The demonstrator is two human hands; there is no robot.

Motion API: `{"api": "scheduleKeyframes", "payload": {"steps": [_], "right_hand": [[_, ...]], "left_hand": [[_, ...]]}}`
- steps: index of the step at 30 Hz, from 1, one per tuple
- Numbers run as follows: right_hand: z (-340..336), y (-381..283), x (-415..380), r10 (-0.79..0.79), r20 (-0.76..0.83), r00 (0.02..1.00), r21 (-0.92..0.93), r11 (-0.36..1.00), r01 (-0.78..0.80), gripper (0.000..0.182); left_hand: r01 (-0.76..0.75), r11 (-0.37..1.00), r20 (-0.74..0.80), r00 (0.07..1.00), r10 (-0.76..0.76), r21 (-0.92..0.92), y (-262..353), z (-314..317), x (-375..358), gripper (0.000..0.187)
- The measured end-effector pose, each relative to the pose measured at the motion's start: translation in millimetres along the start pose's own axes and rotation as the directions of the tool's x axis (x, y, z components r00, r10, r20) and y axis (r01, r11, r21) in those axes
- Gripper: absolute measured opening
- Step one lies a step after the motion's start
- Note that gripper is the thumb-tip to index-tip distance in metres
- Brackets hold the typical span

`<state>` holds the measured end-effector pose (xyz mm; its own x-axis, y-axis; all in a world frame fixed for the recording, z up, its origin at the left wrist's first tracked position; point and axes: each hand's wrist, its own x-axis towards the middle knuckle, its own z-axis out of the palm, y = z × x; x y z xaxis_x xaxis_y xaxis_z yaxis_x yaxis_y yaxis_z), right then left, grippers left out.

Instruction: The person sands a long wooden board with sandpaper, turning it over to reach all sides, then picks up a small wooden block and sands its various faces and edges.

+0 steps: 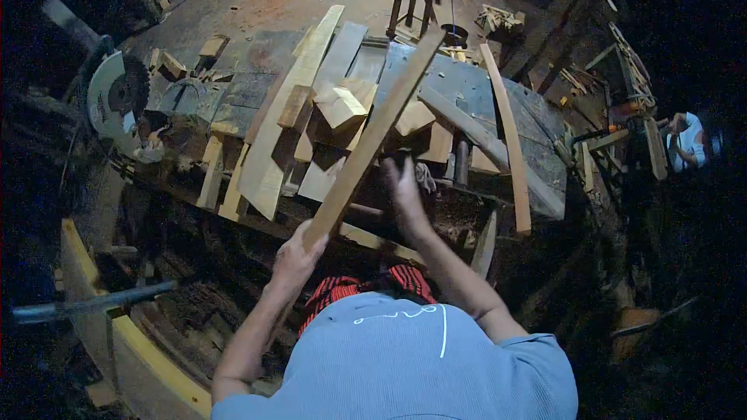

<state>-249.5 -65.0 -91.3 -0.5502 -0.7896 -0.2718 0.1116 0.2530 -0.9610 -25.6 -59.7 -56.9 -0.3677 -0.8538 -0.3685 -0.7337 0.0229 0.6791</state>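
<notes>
My left hand is closed around the near end of a long, narrow wooden strip. The strip slants up and away to the right, over the wood pieces on the workbench. To the right of the strip is my right hand, blurred by motion. A dark patch shows at its fingers, and I cannot make out whether it holds anything. Beneath the strip lie several short wood blocks. A reddish, slightly curved strip lies farther right on the bench.
A circular saw blade with a guard stands at the bench's left. Long pale boards lie left of the blocks. A metal bar and a yellow-edged board are at lower left. Another person is at far right.
</notes>
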Motion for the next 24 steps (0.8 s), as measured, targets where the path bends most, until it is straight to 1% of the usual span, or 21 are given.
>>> {"api": "scheduleKeyframes", "payload": {"steps": [1, 2, 4, 5, 6, 7, 8, 10, 12, 14, 16, 17, 18, 19, 20, 22, 23, 24], "right_hand": [[15.4, 8.2, -9.0, 0.050, 0.053, 0.997, 0.070, 0.996, -0.054, 0.099], [32.0, 17.2, -11.1, 0.078, 0.017, 0.997, 0.076, 0.994, -0.079, 0.098], [46.4, 2.8, -19.5, 0.008, 0.023, 1.000, 0.230, 0.973, -0.013, 0.094], [45.8, -0.9, -14.7, 0.004, 0.015, 1.000, 0.231, 0.973, -0.007, 0.094], [45.2, -6.2, -4.8, -0.067, -0.073, 0.995, 0.306, 0.948, 0.086, 0.086], [44.2, -10.7, 5.5, -0.128, -0.162, 0.978, 0.369, 0.912, 0.181, 0.081], [39.4, -11.2, 17.1, -0.152, -0.210, 0.966, 0.323, 0.922, 0.215, 0.067], [19.8, 3.9, 46.3, -0.039, -0.091, 0.995, 0.199, 0.978, 0.056, 0.070], [0.1, 6.8, 66.8, -0.026, -0.038, 0.999, 0.052, 0.998, 0.028, 0.072], [-3.7, -0.8, 75.7, 0.060, 0.011, 0.998, 0.269, 0.961, -0.061, 0.078], [-1.5, 10.3, 75.7, 0.029, 0.014, 0.999, 0.278, 0.960, -0.032, 0.071], [0.9, 15.6, 77.0, 0.029, 0.019, 0.999, 0.276, 0.960, -0.033, 0.071], [3.3, 16.9, 75.6, -0.034, 0.000, 0.999, 0.497, 0.867, 0.030, 0.066], [5.3, 19.3, 73.2, -0.088, -0.035, 0.995, 0.687, 0.721, 0.088, 0.061], [8.2, 24.1, 67.3, -0.083, -0.035, 0.996, 0.685, 0.724, 0.084, 0.061], [20.2, 26.7, 45.4, 0.084, -0.054, 0.995, 0.701, 0.713, -0.022, 0.062], [28.6, 27.1, 36.2, 0.143, -0.053, 0.988, 0.755, 0.653, -0.054, 0.062], [35.1, 36.8, 38.9, 0.178, -0.018, 0.984, 0.793, 0.602, -0.095, 0.065]], "left_hand": [[-0.022, 0.999, -0.036, 0.999, 0.021, -0.036, 8.7, 4.9, 9.4, 0.049], [-0.047, 0.996, -0.072, 0.997, 0.042, -0.074, 15.4, 9.7, 17.8, 0.049], [-0.056, 0.998, -0.057, 0.997, 0.055, -0.028, 22.1, 21.7, 35.4, 0.048], [-0.059, 0.998, -0.052, 0.997, 0.059, 0.010, 25.0, 26.0, 40.0, 0.048], [-0.066, 0.998, -0.048, 0.997, 0.066, 0.010, 27.9, 28.0, 38.7, 0.048], [-0.155, 0.987, -0.075, 0.985, 0.158, 0.048, 30.4, 29.2, 35.2, 0.047], [-0.239, 0.967, -0.098, 0.964, 0.247, 0.088, 31.2, 29.9, 32.8, 0.047], [-0.257, 0.960, -0.084, 0.960, 0.267, 0.111, 24.9, 25.3, 31.5, 0.046], [-0.263, 0.956, -0.078, 0.958, 0.274, 0.132, 19.1, 23.4, 26.1, 0.046], [-0.220, 0.967, -0.042, 0.973, 0.227, 0.131, 15.6, 21.4, 21.1, 0.045], [-0.218, 0.969, -0.055, 0.973, 0.225, 0.118, 17.8, 24.5, 19.3, 0.045], [-0.225, 0.970, -0.062, 0.971, 0.231, 0.095, 20.4, 28.4, 19.3, 0.045], [-0.221, 0.971, -0.064, 0.972, 0.227, 0.091, 25.2, 30.4, 19.0, 0.045], [-0.190, 0.981, -0.056, 0.980, 0.192, 0.044, 32.0, 30.7, 19.0, 0.046], [-0.157, 0.988, -0.043, 0.987, 0.157, -0.001, 35.1, 31.1, 19.7, 0.046], [-0.158, 0.987, -0.052, 0.986, 0.159, 0.017, 27.2, 36.0, 27.9, 0.047], [-0.165, 0.986, -0.064, 0.984, 0.167, 0.035, 24.4, 37.9, 31.7, 0.048], [-0.167, 0.985, -0.058, 0.984, 0.168, 0.035, 25.9, 36.9, 33.6, 0.048]]}}
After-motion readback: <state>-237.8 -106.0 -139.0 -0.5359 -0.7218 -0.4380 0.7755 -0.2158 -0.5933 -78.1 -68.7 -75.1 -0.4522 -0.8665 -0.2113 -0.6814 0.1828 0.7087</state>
